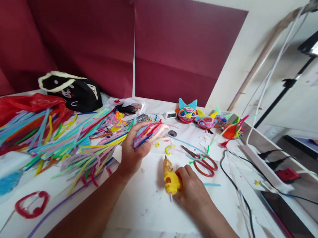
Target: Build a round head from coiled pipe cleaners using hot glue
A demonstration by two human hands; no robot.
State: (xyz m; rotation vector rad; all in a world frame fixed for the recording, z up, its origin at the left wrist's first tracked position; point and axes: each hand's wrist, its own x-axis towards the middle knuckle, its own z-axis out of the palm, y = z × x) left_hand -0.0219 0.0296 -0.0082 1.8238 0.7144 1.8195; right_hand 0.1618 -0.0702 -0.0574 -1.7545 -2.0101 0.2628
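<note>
My left hand (132, 148) is wrapped round a rounded craft piece (152, 132) covered in strips of coloured pipe cleaner, and holds it above the table. A yellow glue gun (171, 178) is gripped in my right hand (192, 187), its nozzle pointing away from me, apart from the craft piece. Beyond the glue gun lie scissors (204, 164) with orange-red handles, and short yellow pipe cleaner pieces (169, 149) are scattered near the nozzle. To the left of my left hand spreads a large heap of coloured pipe cleaners (72, 139).
Finished-looking pipe cleaner figures (187, 113) stand at the back. A red plastic bag (28, 101) and a black bag (77, 95) are at the left. On the right are a power strip (267, 169), a black cable (238, 190) and a phone-like dark device (288, 223). A red pipe cleaner loop (30, 216) lies front left.
</note>
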